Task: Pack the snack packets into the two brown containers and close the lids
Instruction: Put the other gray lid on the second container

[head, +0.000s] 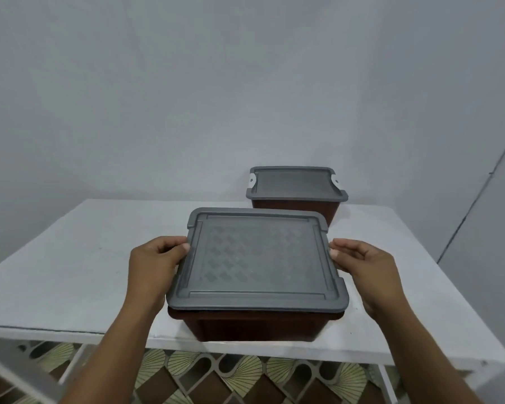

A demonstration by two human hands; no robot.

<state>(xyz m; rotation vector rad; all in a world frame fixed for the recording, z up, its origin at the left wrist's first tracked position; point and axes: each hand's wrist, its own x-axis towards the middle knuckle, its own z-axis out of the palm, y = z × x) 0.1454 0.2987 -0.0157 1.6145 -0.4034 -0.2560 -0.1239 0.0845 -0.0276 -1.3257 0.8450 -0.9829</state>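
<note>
While the left hand [155,263] grips the left rim of the grey lid [257,260], its thumb lies on top of the rim and its fingers curl down beside and under the edge, so the hold is narrow and closed on the lid itself. The left forearm comes up from the bottom left, crossing the front edge of the white table [70,272]. The lid lies flat on the near brown container [257,325], which stands at the front middle of the table, close to its near edge. The lid covers the whole opening and overhangs the brown walls a little on every side. Whether it is latched down cannot be told, as the hands cover the spots at its two sides, and what is inside the container is hidden. On the far side of the lid, the right hand [365,269] mirrors the left: its fingertips and thumb pinch the lid's right rim in a narrow grip, and its forearm runs off toward the bottom right corner. Behind and to the right, at the back edge of the table near the grey wall [245,83], stands the far brown container [292,209], well apart from both hands. Its own grey lid, the second lid [296,183], sits on it, with a white latch [336,182] showing at each side. Below the table, patterned floor tiles [216,374] show between white frame bars.
</note>
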